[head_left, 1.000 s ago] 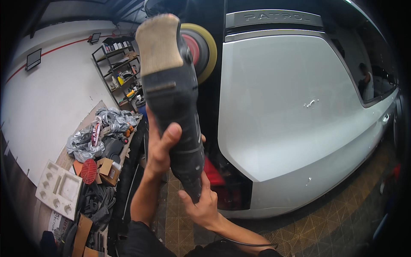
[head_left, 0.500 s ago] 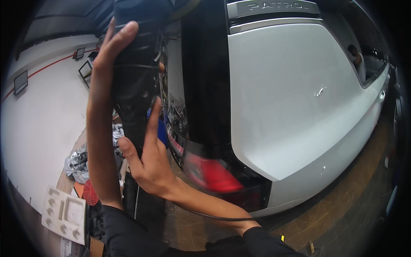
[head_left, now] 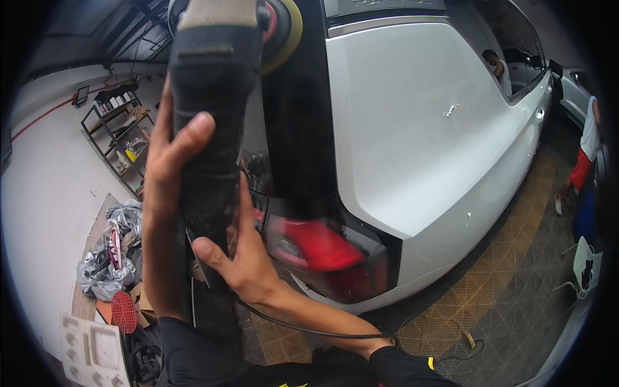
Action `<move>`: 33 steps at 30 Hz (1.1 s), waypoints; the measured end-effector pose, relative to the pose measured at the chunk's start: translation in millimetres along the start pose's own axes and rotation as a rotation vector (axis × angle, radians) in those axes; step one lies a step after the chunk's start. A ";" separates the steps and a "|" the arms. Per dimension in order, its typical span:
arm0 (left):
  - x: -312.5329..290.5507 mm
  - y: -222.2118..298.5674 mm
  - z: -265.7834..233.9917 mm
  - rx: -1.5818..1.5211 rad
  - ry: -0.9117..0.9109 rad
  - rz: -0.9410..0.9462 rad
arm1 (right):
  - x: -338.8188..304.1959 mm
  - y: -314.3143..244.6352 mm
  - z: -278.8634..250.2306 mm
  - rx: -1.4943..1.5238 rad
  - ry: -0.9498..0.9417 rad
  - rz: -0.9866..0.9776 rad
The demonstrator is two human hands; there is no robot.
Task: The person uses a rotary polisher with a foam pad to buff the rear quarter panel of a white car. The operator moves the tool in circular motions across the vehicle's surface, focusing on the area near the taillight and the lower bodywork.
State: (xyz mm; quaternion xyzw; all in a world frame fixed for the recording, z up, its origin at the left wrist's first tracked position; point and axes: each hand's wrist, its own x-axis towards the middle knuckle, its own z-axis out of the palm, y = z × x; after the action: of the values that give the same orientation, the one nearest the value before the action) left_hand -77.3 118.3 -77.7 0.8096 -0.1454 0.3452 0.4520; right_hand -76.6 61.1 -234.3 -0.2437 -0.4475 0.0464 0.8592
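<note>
I hold a black power polisher (head_left: 216, 77) upright in both hands. My left hand (head_left: 177, 151) is wrapped round its middle, the thumb lying across the front of the body. Lower down, my right hand (head_left: 248, 258) grips the tail end, thumb and fingers on either side. The round polishing pad (head_left: 282, 35), with a yellow rim and a red centre, faces the glossy black panel (head_left: 298, 122) of a white car (head_left: 406, 129). Whether the pad touches the panel, I cannot tell. Below that panel is a red tail light (head_left: 322, 245). A black cord (head_left: 309, 332) runs beneath my right forearm.
Crumpled silver sheeting (head_left: 106, 264), a red mesh disc (head_left: 124, 312) and a white moulded tray (head_left: 97, 351) lie at the left. Shelves (head_left: 119, 132) stand along the wall. At the right are a person in red shorts (head_left: 583, 155) and a pale chair (head_left: 585, 271).
The polisher and both hands sit lower in the picture, and its pad has come into sight. My view has shifted, showing the shelves at left and a person at right.
</note>
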 end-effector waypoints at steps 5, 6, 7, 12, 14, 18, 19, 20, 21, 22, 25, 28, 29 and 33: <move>-53.0 -4.4 7.8 0.040 0.027 -0.140 | -37.0 0.2 -6.7 0.078 0.128 0.113; -61.7 -7.4 4.3 0.042 0.015 -0.169 | -47.2 1.7 -7.6 0.079 0.118 0.145; -70.7 -14.9 -2.3 0.022 -0.006 -0.197 | -56.0 4.3 -7.2 0.078 0.109 0.175; -104.2 -40.2 -35.0 -0.014 -0.078 -0.217 | -77.7 28.8 15.7 -0.198 0.021 0.087; -111.2 -44.2 -33.6 -0.135 -0.132 -0.256 | -87.3 44.7 18.0 -0.344 0.025 0.041; -110.7 -57.5 -36.6 -0.053 -0.285 -0.175 | -101.1 71.3 22.8 -0.290 0.077 0.021; -108.2 -59.1 -41.3 0.011 -0.340 -0.194 | -95.4 77.5 23.2 -0.295 0.097 -0.011; -101.9 -60.1 -45.3 0.013 -0.363 -0.158 | -89.6 84.8 27.1 -0.290 0.116 -0.043; -93.3 -60.3 -47.8 0.015 -0.387 -0.120 | -83.2 91.0 31.2 -0.285 0.135 -0.075; -84.1 -58.0 -51.9 0.016 -0.411 -0.112 | -74.4 93.0 34.7 -0.324 0.121 -0.058; -43.2 -41.9 -57.7 -0.013 -0.476 -0.017 | -27.0 82.8 47.4 -0.386 0.183 -0.194; -3.0 -28.9 -70.2 -0.002 -0.480 0.094 | 20.9 74.5 62.5 -0.369 0.188 -0.294; 12.3 -27.1 -72.7 0.002 -0.500 0.121 | 36.9 70.6 64.9 -0.365 0.201 -0.338; 57.4 -4.3 -78.5 -0.076 -0.578 0.026 | 89.7 49.1 75.2 -0.325 0.190 -0.432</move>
State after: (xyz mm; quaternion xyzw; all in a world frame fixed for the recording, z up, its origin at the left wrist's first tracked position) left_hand -67.3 190.4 -13.1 0.8550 -0.2914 0.1006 0.4171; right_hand -75.9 159.2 -153.8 -0.2806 -0.4081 -0.2332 0.8369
